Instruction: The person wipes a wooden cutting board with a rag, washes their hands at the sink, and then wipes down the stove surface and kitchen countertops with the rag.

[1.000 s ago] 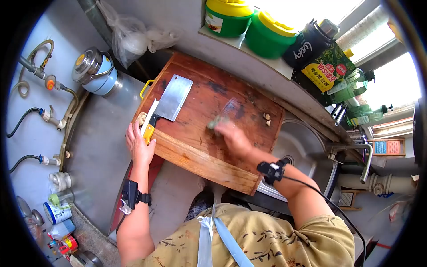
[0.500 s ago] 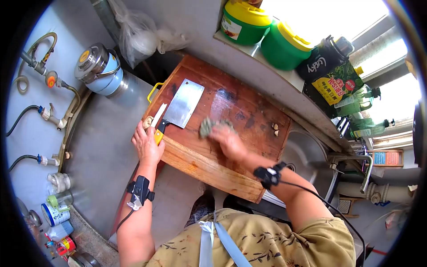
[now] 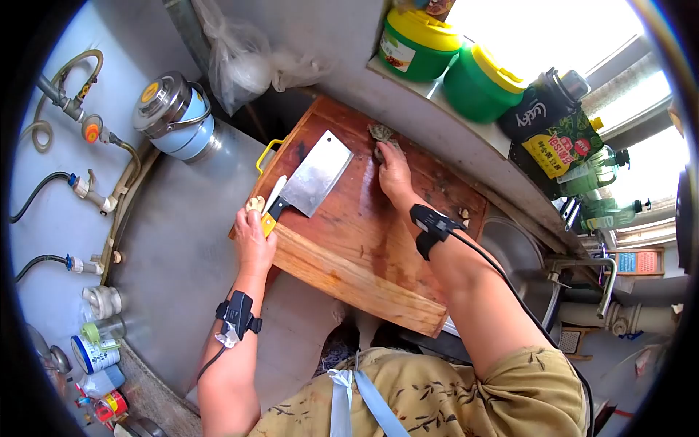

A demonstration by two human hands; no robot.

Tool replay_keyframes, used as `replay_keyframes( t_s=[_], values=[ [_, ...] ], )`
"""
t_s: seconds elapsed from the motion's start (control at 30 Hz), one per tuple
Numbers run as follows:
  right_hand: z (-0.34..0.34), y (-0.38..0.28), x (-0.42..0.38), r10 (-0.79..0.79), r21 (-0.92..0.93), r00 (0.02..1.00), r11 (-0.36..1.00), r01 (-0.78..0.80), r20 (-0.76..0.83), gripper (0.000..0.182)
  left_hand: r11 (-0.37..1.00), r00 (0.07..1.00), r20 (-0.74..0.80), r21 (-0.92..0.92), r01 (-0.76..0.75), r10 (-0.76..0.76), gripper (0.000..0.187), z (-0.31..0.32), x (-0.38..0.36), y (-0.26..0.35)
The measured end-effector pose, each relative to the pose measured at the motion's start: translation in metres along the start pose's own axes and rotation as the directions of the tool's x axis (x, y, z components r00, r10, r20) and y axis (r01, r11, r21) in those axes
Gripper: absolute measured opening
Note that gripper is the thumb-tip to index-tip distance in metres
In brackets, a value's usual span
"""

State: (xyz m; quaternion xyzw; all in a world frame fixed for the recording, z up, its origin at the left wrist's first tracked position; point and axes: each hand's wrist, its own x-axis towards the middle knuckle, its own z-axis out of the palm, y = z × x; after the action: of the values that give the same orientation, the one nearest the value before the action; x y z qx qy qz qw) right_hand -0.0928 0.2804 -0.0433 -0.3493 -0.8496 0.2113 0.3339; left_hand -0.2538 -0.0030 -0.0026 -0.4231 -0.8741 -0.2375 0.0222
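My left hand (image 3: 255, 244) is closed around the yellow end of the cleaver's (image 3: 318, 175) handle at the near left corner of a thick wooden cutting board (image 3: 364, 284). The cleaver's broad blade lies flat on the board. A pale knobbly piece that looks like ginger (image 3: 255, 204) touches my left fingers, and a white strip (image 3: 276, 191) lies alongside the handle. Toward the board's far edge, my right hand (image 3: 394, 171) presses a crumpled grey-green cloth (image 3: 381, 134) on the wood. The right fingertips are partly hidden by the cloth and hand.
Small garlic-like pieces (image 3: 464, 216) lie near the board's right edge. A sink (image 3: 510, 240) with a faucet (image 3: 604, 280) is at the right. Green tubs (image 3: 480, 87) and bottles line the windowsill. A blue-and-steel pot (image 3: 175, 120) stands left, on the metal counter (image 3: 175, 226).
My right hand has moved the cloth from the board's middle to its far edge. The cleaver has turned slightly, its blade tip swinging right, with my left hand still at its handle.
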Motion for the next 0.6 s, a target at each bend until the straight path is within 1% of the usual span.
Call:
replay_keyframes(
  t_s=[0.03,0.1,0.13,0.17,0.2,0.23,0.27,0.3,0.37,0.4,0.43,0.47,0.5,0.53,0.57,0.6],
  values=[
    [0.005,-0.007,0.002,-0.019,-0.139,0.999,0.99,0.022,0.025,0.046,1.0,1.0,-0.001,0.004,0.001,-0.001,0.041,-0.003,0.001,-0.002],
    [0.01,-0.013,0.003,-0.02,-0.154,0.999,0.988,0.027,0.046,0.047,0.992,0.995,-0.083,-0.106,-0.07,0.061,0.033,-0.004,0.0,-0.001],
    [0.01,-0.015,0.002,-0.052,-0.144,0.998,0.988,0.057,0.037,0.046,0.987,0.998,-0.065,-0.161,-0.014,0.004,0.031,-0.01,0.0,0.003],
    [0.008,-0.017,0.0,-0.088,-0.134,0.996,0.987,0.091,0.026,0.045,0.987,0.998,-0.055,-0.163,-0.012,0.003,0.031,-0.01,-0.004,0.001],
    [0.007,-0.017,-0.004,-0.114,-0.034,0.991,0.993,0.117,0.072,0.044,0.977,0.995,-0.091,-0.212,0.02,-0.04,0.033,-0.01,-0.007,-0.002],
    [0.007,-0.02,-0.011,-0.11,-0.038,0.991,0.993,0.113,0.075,0.044,0.963,0.988,-0.129,-0.264,0.048,-0.085,0.034,-0.01,-0.008,-0.005],
    [0.01,-0.025,-0.021,-0.244,0.053,0.962,0.969,0.239,0.123,0.043,0.94,0.977,-0.164,-0.332,0.075,-0.136,0.033,-0.01,-0.011,-0.009],
    [0.011,-0.03,-0.034,-0.377,0.149,0.913,0.923,0.355,0.158,0.043,0.913,0.964,-0.174,-0.389,0.122,-0.202,0.032,-0.012,-0.013,-0.012],
    [-0.013,-0.07,-0.065,-0.423,0.326,0.843,0.89,0.319,0.332,0.04,0.876,0.937,-0.195,-0.449,0.179,-0.291,0.031,-0.024,-0.017,-0.018],
    [-0.024,-0.081,-0.086,-0.522,0.426,0.771,0.83,0.361,0.364,0.039,0.819,0.914,-0.181,-0.529,0.222,-0.364,0.03,-0.031,-0.018,-0.02],
    [-0.037,-0.09,-0.104,-0.62,0.523,0.686,0.756,0.393,0.381,0.037,0.843,0.907,-0.247,-0.508,0.177,-0.34,0.03,-0.032,-0.022,-0.031],
    [-0.065,-0.116,-0.114,-0.602,0.461,0.551,0.798,0.389,0.578,0.036,0.806,0.894,-0.225,-0.554,0.21,-0.388,0.03,-0.041,-0.026,-0.031],
    [-0.078,-0.123,-0.124,-0.575,0.426,0.473,0.816,0.39,0.668,0.035,0.765,0.88,-0.196,-0.597,0.243,-0.432,0.03,-0.051,-0.031,-0.031],
    [-0.092,-0.13,-0.134,-0.538,0.39,0.388,0.83,0.398,0.748,0.034,0.717,0.867,-0.19,-0.656,0.236,-0.46,0.03,-0.051,-0.037,-0.045],
    [-0.087,-0.117,-0.146,-0.579,0.523,0.526,0.809,0.27,0.624,0.034,0.708,0.854,-0.205,-0.665,0.237,-0.478,0.032,-0.05,-0.046,-0.058],
    [-0.079,-0.106,-0.152,-0.574,0.656,0.658,0.738,0.157,0.489,0.035,0.657,0.846,-0.202,-0.725,0.209,-0.493,0.032,-0.053,-0.052,-0.064]
  ],
)
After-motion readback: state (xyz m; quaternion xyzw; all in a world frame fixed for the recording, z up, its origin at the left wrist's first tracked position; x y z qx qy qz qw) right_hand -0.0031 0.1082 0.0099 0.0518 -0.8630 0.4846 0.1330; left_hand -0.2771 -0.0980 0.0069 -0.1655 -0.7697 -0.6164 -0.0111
